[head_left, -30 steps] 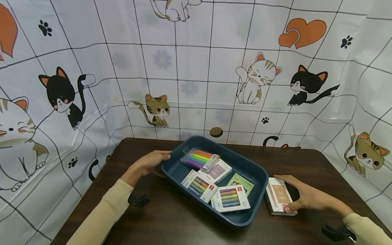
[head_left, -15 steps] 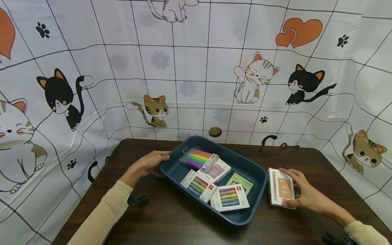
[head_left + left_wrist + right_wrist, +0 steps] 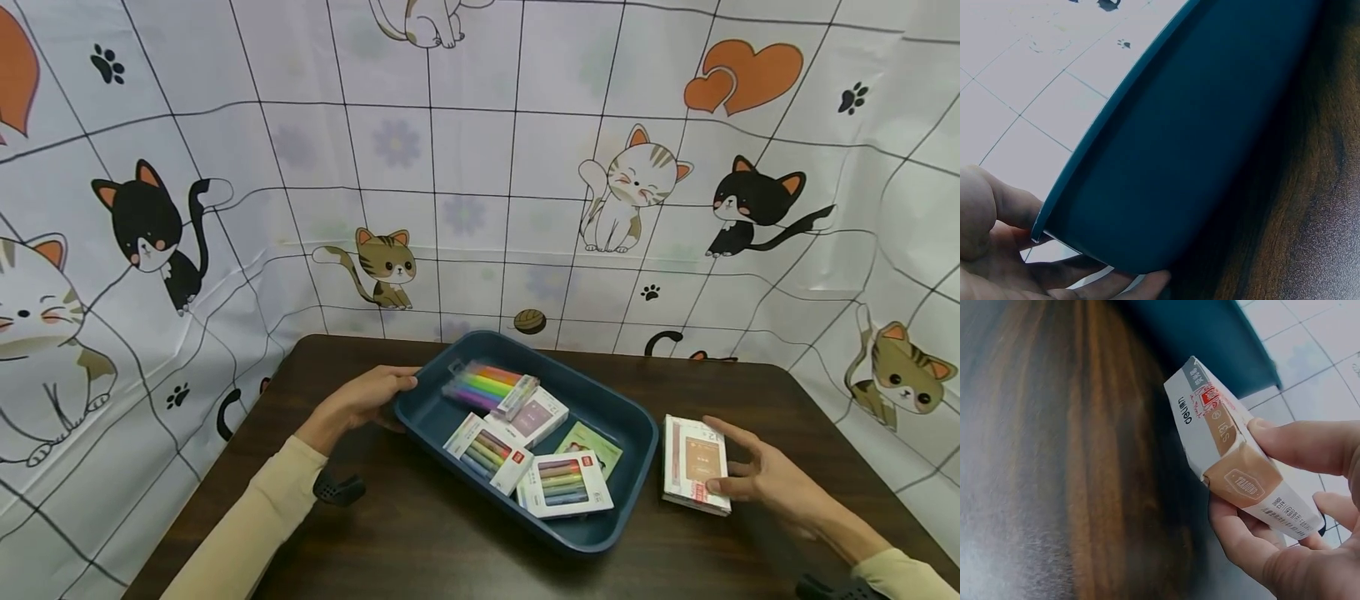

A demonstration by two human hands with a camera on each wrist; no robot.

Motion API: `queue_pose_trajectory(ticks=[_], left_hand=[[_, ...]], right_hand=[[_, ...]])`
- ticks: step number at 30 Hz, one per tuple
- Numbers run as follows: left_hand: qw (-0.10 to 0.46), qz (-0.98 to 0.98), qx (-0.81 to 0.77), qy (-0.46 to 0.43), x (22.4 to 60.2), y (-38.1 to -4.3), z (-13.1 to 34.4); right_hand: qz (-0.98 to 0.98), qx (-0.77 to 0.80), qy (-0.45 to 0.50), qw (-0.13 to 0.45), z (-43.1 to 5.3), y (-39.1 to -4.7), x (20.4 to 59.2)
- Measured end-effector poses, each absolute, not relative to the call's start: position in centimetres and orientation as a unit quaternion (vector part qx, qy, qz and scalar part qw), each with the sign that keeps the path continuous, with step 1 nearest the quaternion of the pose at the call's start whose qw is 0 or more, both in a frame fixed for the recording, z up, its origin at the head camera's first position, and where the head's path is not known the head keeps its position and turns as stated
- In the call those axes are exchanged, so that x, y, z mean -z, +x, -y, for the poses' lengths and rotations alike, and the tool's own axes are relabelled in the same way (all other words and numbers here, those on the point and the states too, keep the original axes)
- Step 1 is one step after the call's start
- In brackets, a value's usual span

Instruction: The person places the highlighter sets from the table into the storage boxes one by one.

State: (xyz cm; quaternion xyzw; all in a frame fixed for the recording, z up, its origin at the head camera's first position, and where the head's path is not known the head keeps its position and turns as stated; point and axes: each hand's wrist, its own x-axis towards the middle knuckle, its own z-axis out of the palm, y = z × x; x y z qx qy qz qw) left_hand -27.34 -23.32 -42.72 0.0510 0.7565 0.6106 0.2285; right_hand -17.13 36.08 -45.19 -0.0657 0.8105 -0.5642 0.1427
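A dark blue plastic bin [image 3: 517, 521] stands slanted on the table. My left hand [image 3: 365, 395] grips its left corner; in the left wrist view the thumb [image 3: 1013, 203] is at the rim and fingers reach under the outer wall. Inside lie a clear pack of rainbow-coloured pens [image 3: 487, 387], a white box with a mauve panel [image 3: 536, 418], two white boxes of coloured sticks [image 3: 487, 450] and a green pack [image 3: 588, 446]. Right of the bin, my right hand [image 3: 780, 479] holds a white box with a tan panel [image 3: 1244, 478], thumb on its face, fingers underneath.
The dark wooden table [image 3: 420, 533] carries the bin. A white curtain [image 3: 465, 167] with cat drawings and grid lines surrounds its back and sides. Black wrist cameras [image 3: 339, 490] sit on both wrists.
The white box with the tan panel has moved slightly away from the bin and turned in my right hand. My left hand and the bin have stayed put.
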Motion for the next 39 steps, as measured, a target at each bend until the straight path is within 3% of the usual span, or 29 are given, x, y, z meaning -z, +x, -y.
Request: queue_pose_trajectory(ticks=[21,39], left_hand=[[0.225,-0.763,-0.604,0.043,42.8,-27.5,23.4],[0.226,-0.762,-0.604,0.052,42.7,-27.5,23.5]], right_hand=[[-0.778,0.606,-0.141,0.085,-35.9,-17.6,40.7],[-0.776,0.599,-0.153,0.124,-29.8,-18.9,39.0]])
